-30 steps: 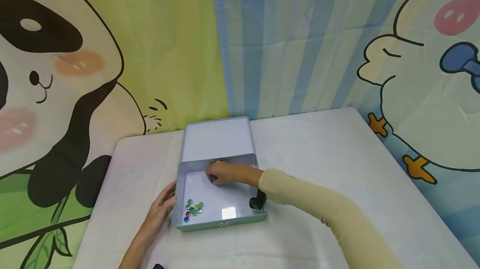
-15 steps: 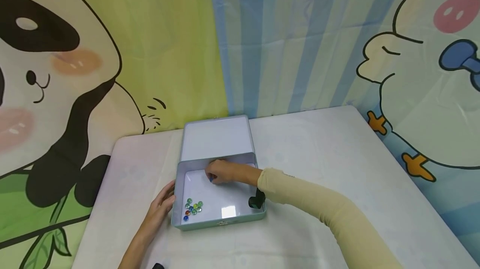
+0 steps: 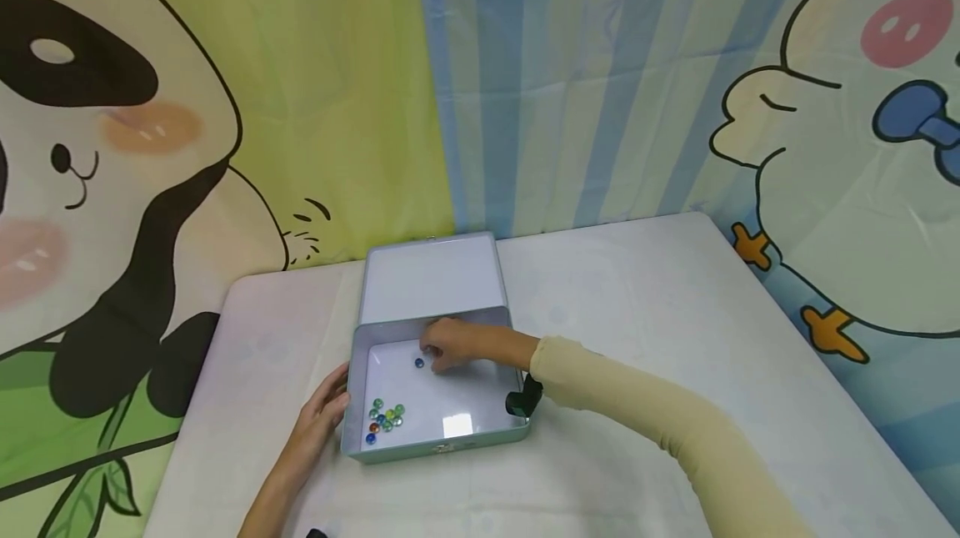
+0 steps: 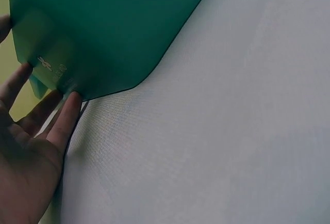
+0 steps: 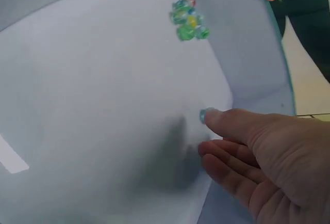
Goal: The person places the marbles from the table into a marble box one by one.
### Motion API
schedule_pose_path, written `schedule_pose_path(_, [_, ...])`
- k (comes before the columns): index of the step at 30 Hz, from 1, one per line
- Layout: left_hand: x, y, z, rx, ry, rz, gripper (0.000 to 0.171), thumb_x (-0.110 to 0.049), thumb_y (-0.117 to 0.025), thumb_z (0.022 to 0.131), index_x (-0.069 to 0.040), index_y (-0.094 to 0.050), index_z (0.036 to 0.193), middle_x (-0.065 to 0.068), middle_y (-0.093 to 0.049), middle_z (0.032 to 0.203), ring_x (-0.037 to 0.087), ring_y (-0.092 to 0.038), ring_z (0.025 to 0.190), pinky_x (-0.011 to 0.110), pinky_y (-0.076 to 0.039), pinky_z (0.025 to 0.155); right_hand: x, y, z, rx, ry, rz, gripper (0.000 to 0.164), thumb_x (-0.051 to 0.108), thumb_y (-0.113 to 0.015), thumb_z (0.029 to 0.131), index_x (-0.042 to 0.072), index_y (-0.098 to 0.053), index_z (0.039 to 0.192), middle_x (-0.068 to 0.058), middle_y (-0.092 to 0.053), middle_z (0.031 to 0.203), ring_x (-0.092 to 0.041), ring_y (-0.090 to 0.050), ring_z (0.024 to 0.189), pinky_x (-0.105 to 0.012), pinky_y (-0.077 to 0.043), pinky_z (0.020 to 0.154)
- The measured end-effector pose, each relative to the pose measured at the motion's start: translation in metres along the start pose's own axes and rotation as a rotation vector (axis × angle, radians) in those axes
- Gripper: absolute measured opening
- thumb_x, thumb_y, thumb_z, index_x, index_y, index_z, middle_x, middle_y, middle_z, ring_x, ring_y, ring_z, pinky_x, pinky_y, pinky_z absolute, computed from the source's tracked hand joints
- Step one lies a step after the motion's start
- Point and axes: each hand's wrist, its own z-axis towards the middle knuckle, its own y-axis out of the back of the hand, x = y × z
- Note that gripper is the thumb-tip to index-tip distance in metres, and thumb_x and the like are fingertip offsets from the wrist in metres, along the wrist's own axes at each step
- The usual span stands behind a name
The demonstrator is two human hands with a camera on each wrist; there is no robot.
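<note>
A shallow metal box (image 3: 480,444), pale green outside and white inside, lies on the table with its lid folded back. My right hand (image 3: 452,343) is inside it near the back wall, thumb and fingers apart. Just left of those fingers a blue marble (image 3: 419,363) sits on the box floor; in the right wrist view this marble (image 5: 202,115) is partly hidden behind the thumb tip. A cluster of marbles (image 3: 388,415), green, blue, yellow and red, lies in the front left corner. With extended fingers my left hand (image 3: 318,414) touches the outer left wall (image 4: 113,43).
The open lid (image 3: 433,279) lies behind the box, close to the patterned backdrop (image 3: 360,87). A white cloth (image 3: 615,296) covers the table around the box. A small dark object (image 3: 317,533) shows at the bottom edge.
My right hand has let go of the blue marble and shifted slightly right, leaving it on the box floor. The left hand stays against the box, and the marble cluster has not moved.
</note>
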Motion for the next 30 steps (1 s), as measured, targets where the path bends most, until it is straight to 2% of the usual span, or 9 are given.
schedule_pose_path(3, [0.0, 0.001, 0.0, 0.004, 0.0, -0.005, 0.054, -0.029, -0.039, 0.104, -0.019, -0.023, 0.155, 0.014, -0.027, 0.159, -0.009, -0.037, 0.126, 0.058, -0.027, 0.115, 0.001, 0.01, -0.017, -0.014, 0.056, 0.094, 0.035, 0.017, -0.069, 0.089, 0.002, -0.065, 0.121, -0.003, -0.069, 0.098, -0.005, -0.056, 0.083, -0.012, -0.047, 0.073])
schedule_pose_path(6, [0.0, 0.001, 0.0, 0.005, 0.003, -0.016, 0.054, -0.029, -0.04, 0.104, -0.019, -0.024, 0.155, 0.015, -0.027, 0.159, -0.018, -0.036, 0.118, 0.059, -0.026, 0.115, 0.002, 0.02, -0.045, -0.057, 0.113, 0.201, 0.035, 0.018, -0.066, 0.092, 0.002, -0.063, 0.123, -0.005, -0.068, 0.103, -0.007, -0.059, 0.089, -0.013, -0.049, 0.078])
schedule_pose_path(10, [0.0, 0.0, 0.0, -0.003, 0.008, -0.025, 0.054, -0.029, -0.041, 0.103, -0.019, -0.025, 0.154, 0.014, -0.028, 0.158, -0.017, -0.036, 0.117, 0.059, -0.026, 0.115, -0.002, 0.024, -0.094, -0.209, 0.167, 0.313, 0.029, 0.018, -0.064, 0.094, 0.005, -0.063, 0.12, -0.004, -0.067, 0.104, -0.009, -0.063, 0.093, -0.015, -0.052, 0.081])
schedule_pose_path(13, [0.001, -0.001, 0.0, 0.01, 0.0, -0.013, 0.054, -0.029, -0.04, 0.104, -0.019, -0.024, 0.154, 0.015, -0.027, 0.159, -0.018, -0.036, 0.117, 0.055, -0.028, 0.114, -0.013, 0.01, -0.133, -0.376, 0.162, 0.391, 0.026, 0.015, -0.064, 0.093, 0.006, -0.064, 0.117, -0.004, -0.068, 0.102, -0.008, -0.064, 0.09, -0.018, -0.055, 0.08])
schedule_pose_path(18, [0.002, 0.0, 0.001, 0.027, -0.025, 0.001, 0.053, -0.027, -0.039, 0.104, -0.02, -0.025, 0.154, 0.015, -0.028, 0.158, 0.001, -0.039, 0.132, 0.017, -0.04, 0.103, -0.031, -0.032, -0.186, -0.574, -0.011, 0.533, 0.023, 0.018, -0.067, 0.092, 0.009, -0.066, 0.113, -0.002, -0.069, 0.1, -0.004, -0.063, 0.087, -0.021, -0.056, 0.078])
schedule_pose_path(19, [0.002, 0.0, 0.002, 0.029, -0.027, -0.003, 0.053, -0.027, -0.039, 0.104, -0.02, -0.025, 0.154, 0.015, -0.028, 0.158, 0.01, -0.039, 0.136, 0.011, -0.038, 0.099, -0.034, -0.039, -0.193, -0.594, -0.051, 0.552, 0.023, 0.02, -0.067, 0.092, 0.01, -0.066, 0.113, -0.003, -0.07, 0.1, -0.003, -0.063, 0.087, -0.022, -0.056, 0.078])
schedule_pose_path(21, [0.001, 0.002, 0.001, 0.029, -0.032, -0.009, 0.053, -0.026, -0.04, 0.104, -0.02, -0.025, 0.154, 0.016, -0.027, 0.158, 0.009, -0.038, 0.136, 0.005, -0.036, 0.095, -0.038, -0.05, -0.203, -0.616, -0.119, 0.592, 0.023, 0.022, -0.067, 0.092, 0.012, -0.066, 0.113, -0.005, -0.07, 0.102, -0.002, -0.063, 0.087, -0.021, -0.056, 0.078])
schedule_pose_path(26, [-0.001, 0.003, -0.001, 0.018, -0.005, 0.001, 0.053, -0.029, -0.04, 0.104, -0.022, -0.025, 0.154, 0.014, -0.027, 0.159, -0.016, -0.035, 0.121, 0.015, -0.04, 0.102, -0.042, -0.068, -0.212, -0.64, -0.195, 0.723, 0.026, 0.021, -0.066, 0.092, 0.006, -0.066, 0.113, -0.012, -0.07, 0.105, -0.003, -0.063, 0.087, -0.021, -0.056, 0.077])
schedule_pose_path(30, [-0.001, 0.003, -0.002, 0.015, 0.002, -0.01, 0.053, -0.029, -0.04, 0.104, -0.022, -0.025, 0.154, 0.014, -0.027, 0.159, -0.017, -0.036, 0.119, 0.028, -0.039, 0.109, -0.044, -0.083, -0.207, -0.658, -0.201, 0.769, 0.026, 0.017, -0.067, 0.091, 0.001, -0.066, 0.112, -0.014, -0.071, 0.104, -0.004, -0.064, 0.087, -0.021, -0.056, 0.076])
